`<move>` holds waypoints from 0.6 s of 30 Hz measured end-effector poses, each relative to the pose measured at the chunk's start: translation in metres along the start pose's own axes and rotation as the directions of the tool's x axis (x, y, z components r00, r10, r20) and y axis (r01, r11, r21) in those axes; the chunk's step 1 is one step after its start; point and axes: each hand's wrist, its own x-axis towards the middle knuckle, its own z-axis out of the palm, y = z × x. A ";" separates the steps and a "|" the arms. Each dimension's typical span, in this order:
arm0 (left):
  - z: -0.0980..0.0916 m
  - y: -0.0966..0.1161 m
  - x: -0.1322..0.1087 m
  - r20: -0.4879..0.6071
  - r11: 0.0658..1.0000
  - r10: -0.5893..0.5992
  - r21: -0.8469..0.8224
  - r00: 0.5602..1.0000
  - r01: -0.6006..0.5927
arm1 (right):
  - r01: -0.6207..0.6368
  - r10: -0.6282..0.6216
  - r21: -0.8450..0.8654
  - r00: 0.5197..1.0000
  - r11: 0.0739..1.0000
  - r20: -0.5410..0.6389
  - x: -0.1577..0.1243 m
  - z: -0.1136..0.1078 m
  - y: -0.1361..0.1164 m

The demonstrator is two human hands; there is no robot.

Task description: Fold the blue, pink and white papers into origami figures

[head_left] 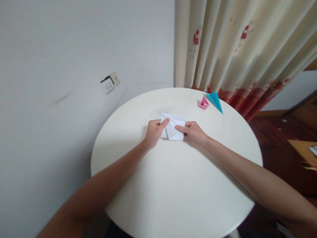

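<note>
My left hand (154,132) and right hand (192,130) both rest on a folded white paper (173,127), lying flat mid-desk. Left index finger presses along a diagonal crease; right fingers pin the paper's right edge. Round white desk (173,185). Far right side of it: small pink folded paper piece (203,103), just beside a blue paper plane (215,100). Behind: cream curtain (237,49) with red flowers, grey wall with a socket (109,83).

No readable text, labels or numbers
</note>
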 end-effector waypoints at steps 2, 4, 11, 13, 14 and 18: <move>0.001 -0.002 0.000 -0.015 1.000 0.011 0.004 1.000 -0.011 | -0.014 0.014 0.007 1.000 1.000 0.015 -0.001 0.001 0.001; 0.002 -0.002 -0.001 -0.035 0.999 0.027 0.042 0.999 -0.026 | -0.016 0.016 -0.008 0.999 1.000 0.035 -0.001 0.002 0.001; 0.002 0.002 -0.002 0.015 1.000 -0.007 0.023 1.000 0.007 | 0.024 -0.023 -0.042 0.999 0.999 0.028 -0.002 0.005 0.002; -0.001 0.003 0.000 0.033 1.000 -0.017 -0.014 0.999 0.018 | 0.020 -0.018 -0.071 0.999 0.997 0.034 -0.004 0.005 0.001; -0.002 0.004 0.001 0.041 0.999 -0.017 -0.030 0.999 0.018 | 0.017 -0.014 -0.084 0.999 0.996 0.040 -0.005 0.005 0.000; -0.008 0.006 0.008 0.030 0.994 -0.006 -0.107 1.000 0.009 | 0.006 0.000 -0.125 0.999 0.992 0.045 -0.007 0.004 0.000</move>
